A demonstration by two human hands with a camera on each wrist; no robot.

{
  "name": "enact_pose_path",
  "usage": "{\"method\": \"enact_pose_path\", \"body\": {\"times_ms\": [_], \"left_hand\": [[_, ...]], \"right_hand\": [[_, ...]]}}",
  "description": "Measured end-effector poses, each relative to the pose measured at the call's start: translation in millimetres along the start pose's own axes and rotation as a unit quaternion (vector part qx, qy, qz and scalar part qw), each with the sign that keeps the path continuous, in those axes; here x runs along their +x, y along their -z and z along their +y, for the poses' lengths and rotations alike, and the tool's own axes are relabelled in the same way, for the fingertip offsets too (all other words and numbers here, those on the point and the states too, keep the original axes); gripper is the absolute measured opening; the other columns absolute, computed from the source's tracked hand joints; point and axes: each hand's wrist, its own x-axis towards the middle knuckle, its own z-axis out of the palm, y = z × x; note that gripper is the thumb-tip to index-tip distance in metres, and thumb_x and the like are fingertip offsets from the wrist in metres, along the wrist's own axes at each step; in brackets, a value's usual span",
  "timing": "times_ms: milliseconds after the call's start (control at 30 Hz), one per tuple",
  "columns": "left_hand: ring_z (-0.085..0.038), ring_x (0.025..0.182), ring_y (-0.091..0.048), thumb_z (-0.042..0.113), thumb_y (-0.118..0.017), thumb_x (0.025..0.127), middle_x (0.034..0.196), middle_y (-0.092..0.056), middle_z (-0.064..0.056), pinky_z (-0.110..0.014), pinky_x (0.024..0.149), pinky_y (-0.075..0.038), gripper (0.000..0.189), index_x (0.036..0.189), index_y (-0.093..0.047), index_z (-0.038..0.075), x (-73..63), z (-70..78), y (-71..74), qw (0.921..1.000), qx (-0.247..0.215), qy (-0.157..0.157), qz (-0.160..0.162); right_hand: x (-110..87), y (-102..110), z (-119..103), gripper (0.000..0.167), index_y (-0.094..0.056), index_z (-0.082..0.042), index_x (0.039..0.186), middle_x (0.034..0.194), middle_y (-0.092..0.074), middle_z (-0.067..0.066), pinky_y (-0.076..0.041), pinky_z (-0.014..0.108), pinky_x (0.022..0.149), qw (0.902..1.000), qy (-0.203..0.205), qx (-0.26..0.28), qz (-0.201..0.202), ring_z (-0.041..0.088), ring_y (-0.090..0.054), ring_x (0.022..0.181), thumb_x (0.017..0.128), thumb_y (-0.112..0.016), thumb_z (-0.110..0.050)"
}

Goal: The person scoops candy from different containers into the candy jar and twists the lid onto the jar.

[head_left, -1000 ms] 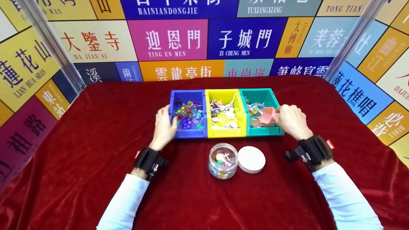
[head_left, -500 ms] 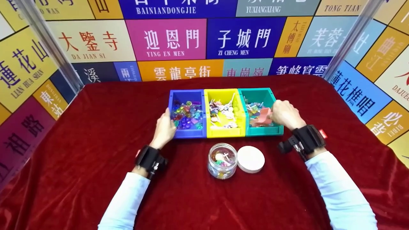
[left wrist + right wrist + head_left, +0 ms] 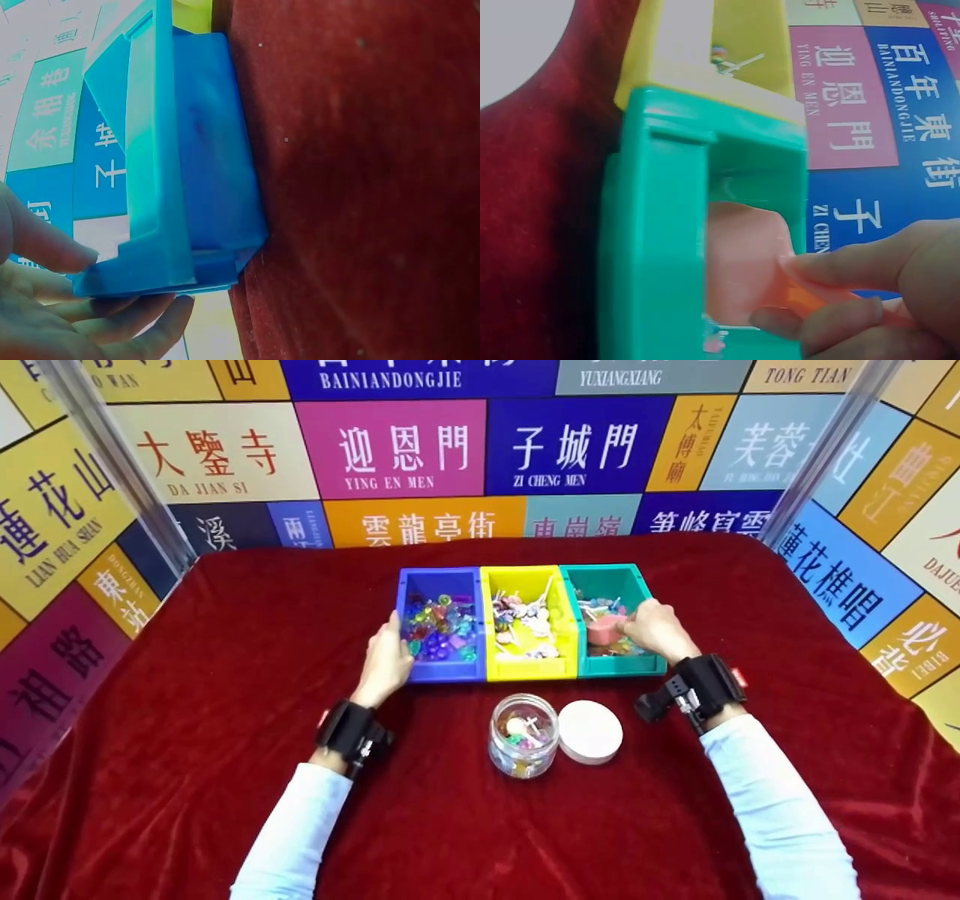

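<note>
My right hand (image 3: 654, 626) grips a pink scoop (image 3: 604, 630) by its handle. The scoop's head is down inside the green bin (image 3: 622, 666), among small wrapped candies and sticks. In the right wrist view, thumb and fingers close round the handle of the scoop (image 3: 746, 255). At the other end of the row, my left hand (image 3: 385, 660) holds the blue bin (image 3: 442, 671) by its left side. The left wrist view shows the thumb at the rim of the blue bin (image 3: 150, 255) and fingers along its outer wall. Colourful, shiny gem-like pieces (image 3: 439, 641) lie in that bin.
Between them sits a yellow bin (image 3: 532, 667) with lollipops, against both neighbours. In front stands an uncapped clear jar (image 3: 523, 761) partly filled with candies. A white lid (image 3: 591, 731) lies beside it on the red cloth (image 3: 480, 840). Lettered panels (image 3: 397, 446) rise behind.
My right hand has moved left and slightly down with the scoop, which has tipped from upright to lower among the candies. The left hand stays at the blue bin; its fingers have drawn closer to the side.
</note>
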Motion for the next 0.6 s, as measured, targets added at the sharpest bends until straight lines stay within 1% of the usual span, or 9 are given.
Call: {"method": "enact_pose_path", "body": {"times_ms": [133,233,367,467,600], "left_hand": [[-0.042,0.099,-0.051,-0.009,-0.044,0.081,0.107,-0.052,-0.033,-0.045,0.089,-0.042,0.051,0.130,-0.030,-0.015,-0.4,0.1,1.2,1.0000,-0.001,0.003,-0.007],[-0.042,0.099,-0.051,-0.009,-0.045,0.080,0.106,-0.052,-0.033,-0.046,0.089,-0.041,0.051,0.129,-0.030,-0.016,-0.5,-0.1,1.8,1.0000,-0.001,-0.006,-0.007],[-0.042,0.102,-0.050,-0.009,-0.044,0.080,0.108,-0.052,-0.033,-0.045,0.091,-0.040,0.052,0.129,-0.030,-0.015,-0.1,-1.0,3.3,0.9999,-0.002,-0.008,-0.008],[-0.042,0.104,-0.050,-0.009,-0.044,0.081,0.110,-0.051,-0.033,-0.044,0.092,-0.040,0.051,0.130,-0.030,-0.015,0.3,-0.8,3.9,0.9999,-0.003,-0.002,-0.009],[-0.042,0.104,-0.050,-0.008,-0.045,0.082,0.111,-0.051,-0.033,-0.045,0.092,-0.040,0.050,0.129,-0.030,-0.015,-0.3,0.2,4.4,0.9999,-0.001,-0.006,-0.010]], "right_hand": [[3.0,-10,4,0.042,-0.032,-0.016,0.043,0.044,-0.021,-0.006,-0.022,0.023,0.043,0.9996,0.013,0.008,0.025,0.012,-0.027,0.045,0.081,-0.050,-0.013],[5.2,-17,8,0.043,-0.033,-0.016,0.042,0.042,-0.023,-0.007,-0.021,0.022,0.042,0.9989,0.021,0.015,0.040,0.011,-0.028,0.045,0.082,-0.050,-0.012],[7.2,-23,10,0.043,-0.034,-0.015,0.042,0.042,-0.024,-0.006,-0.021,0.023,0.041,0.9977,0.024,0.027,0.058,0.013,-0.029,0.044,0.082,-0.050,-0.011],[8.7,-28,11,0.041,-0.034,-0.015,0.045,0.045,-0.030,-0.003,-0.024,0.024,0.042,0.9971,0.026,0.019,0.070,0.015,-0.034,0.047,0.082,-0.049,-0.012],[9.9,-34,13,0.036,-0.036,-0.013,0.049,0.050,-0.037,0.002,-0.029,0.026,0.043,0.9965,0.033,-0.007,0.076,0.021,-0.042,0.051,0.083,-0.048,-0.011]]}}
